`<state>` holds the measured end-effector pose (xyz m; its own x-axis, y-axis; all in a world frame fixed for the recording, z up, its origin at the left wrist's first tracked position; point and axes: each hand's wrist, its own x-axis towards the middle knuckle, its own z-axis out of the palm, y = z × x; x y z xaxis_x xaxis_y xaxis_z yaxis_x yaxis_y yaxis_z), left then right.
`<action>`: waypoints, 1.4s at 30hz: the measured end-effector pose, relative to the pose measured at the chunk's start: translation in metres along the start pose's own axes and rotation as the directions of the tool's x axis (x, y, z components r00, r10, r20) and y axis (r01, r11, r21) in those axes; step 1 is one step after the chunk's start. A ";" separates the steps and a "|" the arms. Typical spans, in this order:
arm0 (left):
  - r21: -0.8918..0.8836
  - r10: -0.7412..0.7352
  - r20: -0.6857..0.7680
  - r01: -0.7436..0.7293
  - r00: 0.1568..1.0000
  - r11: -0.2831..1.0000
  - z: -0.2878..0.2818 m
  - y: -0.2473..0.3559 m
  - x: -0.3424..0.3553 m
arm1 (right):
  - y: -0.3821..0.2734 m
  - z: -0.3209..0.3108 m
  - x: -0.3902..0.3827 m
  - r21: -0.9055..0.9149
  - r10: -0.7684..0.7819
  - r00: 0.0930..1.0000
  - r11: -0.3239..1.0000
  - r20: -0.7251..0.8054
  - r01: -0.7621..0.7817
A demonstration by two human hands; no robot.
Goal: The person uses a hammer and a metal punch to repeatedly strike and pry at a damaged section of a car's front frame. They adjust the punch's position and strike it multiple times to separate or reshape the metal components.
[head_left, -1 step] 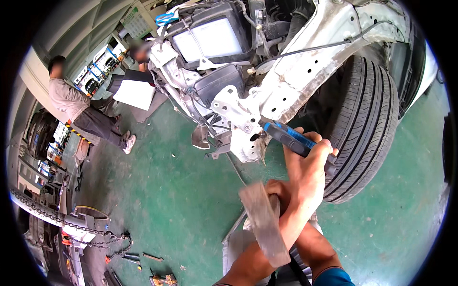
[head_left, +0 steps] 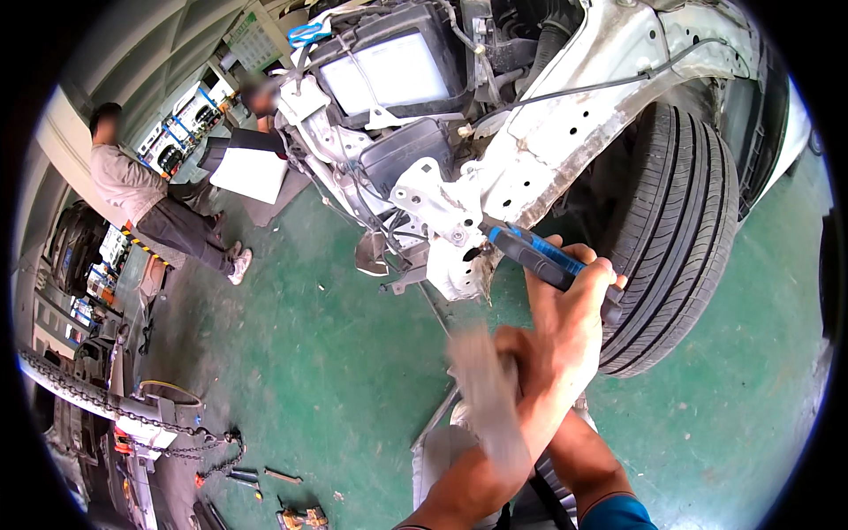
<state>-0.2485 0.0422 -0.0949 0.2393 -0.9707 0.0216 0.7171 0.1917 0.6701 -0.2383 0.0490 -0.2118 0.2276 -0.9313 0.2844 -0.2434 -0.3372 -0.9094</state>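
My left hand [head_left: 567, 314] is wrapped round the blue-and-black handle of a tool [head_left: 541, 259], perhaps a screwdriver or chisel. Its front end meets the torn white metal [head_left: 459, 265] at the end of the car's body rail; the tip itself is hard to see. Crossed beneath the left forearm, my right hand [head_left: 515, 346] is closed on a hammer [head_left: 488, 397], whose long blocky grey-brown head is smeared by motion. Part of the right hand and most of the hammer's handle are hidden behind the head and my left wrist.
A tyre [head_left: 671, 238] stands close to the right of my left hand. The opened car front [head_left: 389, 71] fills the top. Hand tools [head_left: 283, 477] and a chain [head_left: 199, 433] lie at lower left. A person [head_left: 132, 177] stands far left, near another partly hidden person [head_left: 259, 97].
The hammer's head has shifted slightly upward and is more blurred. My left hand and the blue-and-black tool stay in place.
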 end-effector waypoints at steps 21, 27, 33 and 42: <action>0.000 -0.039 -0.024 0.039 0.999 0.999 0.002 0.006 -0.007 | -0.008 0.005 0.004 -0.014 -0.040 0.999 0.999 0.026 0.041; -0.030 -0.028 -0.005 0.028 1.000 0.999 -0.007 0.007 -0.008 | -0.012 0.018 -0.014 0.025 -0.019 0.998 1.000 0.063 0.018; -0.045 0.012 0.071 -0.008 0.997 0.999 -0.007 0.000 -0.002 | -0.007 0.007 0.012 -0.201 -0.120 0.992 0.974 -0.046 0.109; -0.023 0.042 0.059 -0.041 0.997 0.999 -0.017 -0.006 -0.002 | 0.019 0.010 -0.043 0.174 0.138 0.974 0.970 0.178 -0.169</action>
<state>-0.2420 0.0450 -0.1108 0.2304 -0.9686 0.0933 0.7215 0.2344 0.6515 -0.2433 0.0837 -0.2445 0.3562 -0.9293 0.0973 -0.1109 -0.1454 -0.9831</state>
